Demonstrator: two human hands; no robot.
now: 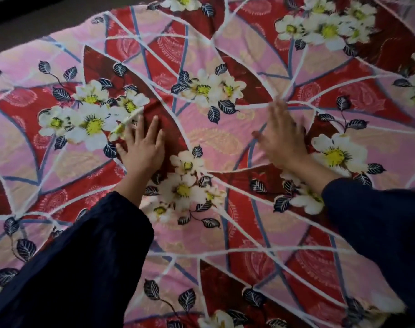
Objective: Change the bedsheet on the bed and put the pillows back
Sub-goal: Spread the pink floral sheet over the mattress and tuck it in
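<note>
The red-and-pink cotton bedsheet [213,143] with white flowers and dark leaves fills almost the whole view, spread wide and lying fairly smooth, its far edge curving against a dark strip of floor [36,17] at far left. Two loose dark navy sleeves come in from the near side, the left sleeve [83,268] and the right sleeve [379,221]. The left hand [142,147] is flat on a deep red patch left of centre, palm down, fingers straight and slightly apart. The right hand [282,136], blurred, lies palm down right of centre, fingers extended, well apart from the left hand.
</note>
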